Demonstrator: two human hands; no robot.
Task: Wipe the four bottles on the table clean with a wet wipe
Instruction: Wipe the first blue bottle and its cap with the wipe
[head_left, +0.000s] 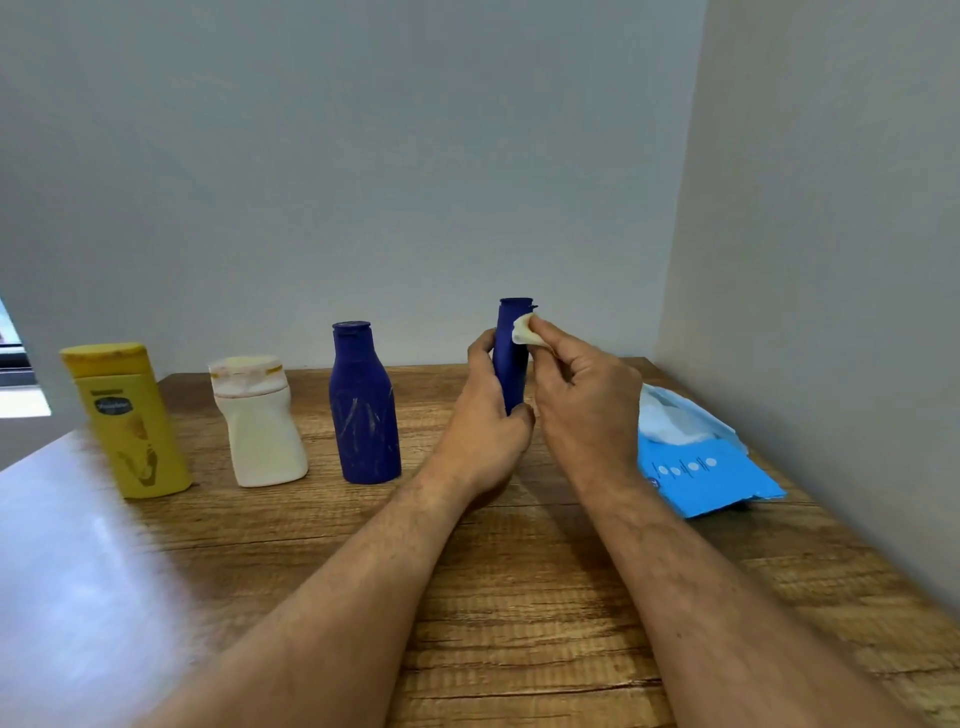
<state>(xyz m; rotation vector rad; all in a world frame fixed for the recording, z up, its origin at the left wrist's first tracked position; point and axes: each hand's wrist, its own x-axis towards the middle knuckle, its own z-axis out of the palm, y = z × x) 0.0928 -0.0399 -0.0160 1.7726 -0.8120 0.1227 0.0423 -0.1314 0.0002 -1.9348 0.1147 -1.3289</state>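
My left hand (491, 415) grips the lower part of a dark blue bottle (510, 353), held upright with its narrow side toward me, just above the wooden table (519, 597). My right hand (582, 395) pinches a small whitish wet wipe (525, 331) and presses it against the bottle's upper right side, near the cap. Three other bottles stand in a row to the left: a scuffed dark blue bottle (364, 402), a white bottle (257, 421) with a soiled cap, and a yellow bottle (127, 418).
A blue pack of wet wipes (701, 467) lies open at the right, a white wipe sticking out of it. Grey walls close off the back and the right side. The table's left edge runs diagonally beside the yellow bottle.
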